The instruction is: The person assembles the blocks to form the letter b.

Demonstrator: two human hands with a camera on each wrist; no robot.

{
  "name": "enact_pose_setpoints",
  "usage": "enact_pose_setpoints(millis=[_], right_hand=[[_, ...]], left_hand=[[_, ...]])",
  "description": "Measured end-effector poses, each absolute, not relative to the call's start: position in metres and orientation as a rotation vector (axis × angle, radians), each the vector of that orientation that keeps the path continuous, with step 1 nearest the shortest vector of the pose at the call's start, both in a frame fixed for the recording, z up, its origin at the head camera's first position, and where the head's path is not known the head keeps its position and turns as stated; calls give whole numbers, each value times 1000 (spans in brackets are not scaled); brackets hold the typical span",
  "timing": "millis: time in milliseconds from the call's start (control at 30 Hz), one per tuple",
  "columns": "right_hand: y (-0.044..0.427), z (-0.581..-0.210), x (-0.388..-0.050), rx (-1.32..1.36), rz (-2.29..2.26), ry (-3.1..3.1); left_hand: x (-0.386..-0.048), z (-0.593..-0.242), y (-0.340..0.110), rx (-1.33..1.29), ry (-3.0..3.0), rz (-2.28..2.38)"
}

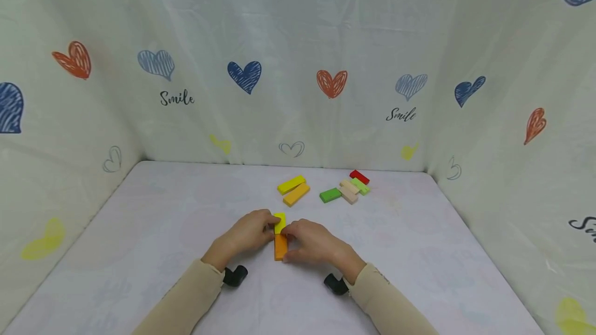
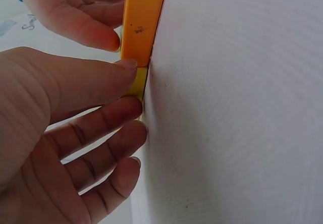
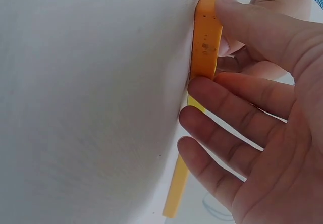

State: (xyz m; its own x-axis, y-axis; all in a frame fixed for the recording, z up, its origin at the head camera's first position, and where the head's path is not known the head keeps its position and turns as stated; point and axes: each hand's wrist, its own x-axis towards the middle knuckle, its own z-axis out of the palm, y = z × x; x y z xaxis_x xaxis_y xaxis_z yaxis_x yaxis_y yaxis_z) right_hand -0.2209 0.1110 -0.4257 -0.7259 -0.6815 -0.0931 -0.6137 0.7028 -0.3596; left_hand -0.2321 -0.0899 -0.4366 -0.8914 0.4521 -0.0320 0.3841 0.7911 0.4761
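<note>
A yellow block [image 1: 280,227] and an orange block [image 1: 281,248] lie flat on the table, end to end in one line, the yellow one farther away. From the left, my left hand [image 1: 247,231] holds the yellow block, its thumb [image 2: 108,80] by the seam and the fingertips close beside it. My right hand [image 1: 316,242] grips the orange block [image 3: 206,42] from the right, thumb on its near end and fingers by the seam. Fingers partly cover the yellow block [image 2: 135,85] in the left wrist view.
Behind the hands lie another yellow block [image 1: 291,184] and a lighter orange block [image 1: 296,195]. Farther right are a green block [image 1: 330,195], a light green block [image 1: 360,186], a red block [image 1: 359,177] and two pale wooden blocks [image 1: 348,195]. Patterned cloth walls surround the table.
</note>
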Motion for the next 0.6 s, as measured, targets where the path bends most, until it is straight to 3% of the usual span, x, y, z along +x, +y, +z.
enact_pose_setpoints(millis=[600], right_hand=[[110,-427,-219,-1057,-451,2707]], left_hand=[[-235,-439,-90,691,2845,665]])
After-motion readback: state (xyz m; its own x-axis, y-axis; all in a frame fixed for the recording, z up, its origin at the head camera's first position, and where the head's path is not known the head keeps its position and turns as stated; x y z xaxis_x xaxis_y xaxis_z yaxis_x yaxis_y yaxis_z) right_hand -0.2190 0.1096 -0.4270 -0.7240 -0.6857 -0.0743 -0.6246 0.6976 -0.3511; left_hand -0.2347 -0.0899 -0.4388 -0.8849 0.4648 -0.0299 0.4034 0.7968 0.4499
